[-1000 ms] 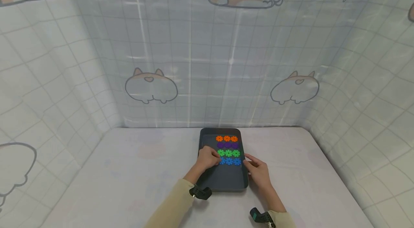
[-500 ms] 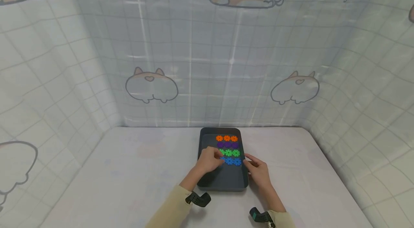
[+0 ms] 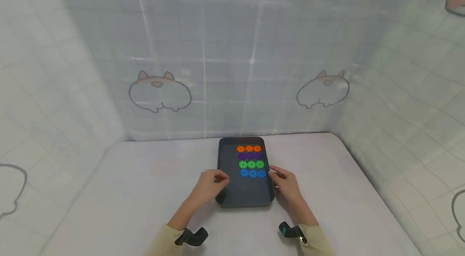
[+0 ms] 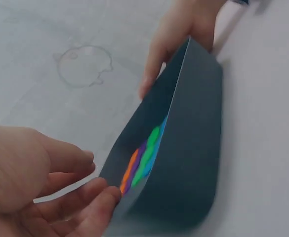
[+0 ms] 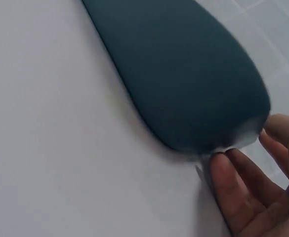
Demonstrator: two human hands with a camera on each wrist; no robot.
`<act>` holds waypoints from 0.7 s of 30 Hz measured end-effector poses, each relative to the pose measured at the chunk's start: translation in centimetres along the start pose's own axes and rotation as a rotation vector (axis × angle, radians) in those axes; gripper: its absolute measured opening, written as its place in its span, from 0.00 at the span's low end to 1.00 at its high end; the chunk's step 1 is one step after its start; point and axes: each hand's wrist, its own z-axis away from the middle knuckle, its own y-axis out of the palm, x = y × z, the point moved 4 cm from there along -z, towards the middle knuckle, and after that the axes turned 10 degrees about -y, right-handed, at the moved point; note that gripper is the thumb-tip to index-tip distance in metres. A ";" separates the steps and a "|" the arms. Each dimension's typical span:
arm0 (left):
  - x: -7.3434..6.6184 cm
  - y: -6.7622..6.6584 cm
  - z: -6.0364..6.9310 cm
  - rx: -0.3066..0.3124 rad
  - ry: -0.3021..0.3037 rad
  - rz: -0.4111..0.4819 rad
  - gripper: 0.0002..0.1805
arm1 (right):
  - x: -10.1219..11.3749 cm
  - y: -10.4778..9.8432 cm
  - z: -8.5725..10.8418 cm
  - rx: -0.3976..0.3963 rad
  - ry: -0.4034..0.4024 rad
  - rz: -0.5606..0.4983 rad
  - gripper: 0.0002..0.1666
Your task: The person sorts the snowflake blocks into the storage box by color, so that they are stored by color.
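Note:
A dark grey rectangular tray (image 3: 245, 197) rests on the table. In it, toward its right side, lie rows of three flower-shaped plastic discs: orange discs (image 3: 249, 148) at the back, then purple discs (image 3: 250, 155), green discs (image 3: 252, 164) and blue discs (image 3: 252, 173). Over the tray's left rim is my left hand (image 3: 208, 185), its fingers loosely bent; in the left wrist view a gap shows between thumb side and other fingers, with nothing held. My right hand (image 3: 288, 187) grips the tray's right edge; the right wrist view shows fingers (image 5: 228, 182) against its side.
A white cloth-like surface covers the table (image 3: 152, 191). Behind it and at both sides stand pale gridded curtain walls (image 3: 225, 86) with cartoon dog prints. Each wrist wears a black strap with a camera mount (image 3: 191, 237).
My left hand has moved left and away from the blue and green rows, back to the tray's left rim. The right hand stays at the right edge. The head view has shifted slightly.

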 end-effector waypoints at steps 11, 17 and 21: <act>2.9 -10.3 3.5 -0.232 -0.042 -0.290 0.08 | 4.2 -4.9 -0.4 0.099 -0.305 0.425 0.23; 3.2 -16.8 5.0 -0.318 -0.011 -0.636 0.21 | 7.7 -8.3 -0.4 0.126 -0.562 0.914 0.31; 3.4 -19.3 6.4 -0.327 -0.027 -0.833 0.32 | 8.5 -9.5 -0.8 0.184 -0.563 1.144 0.42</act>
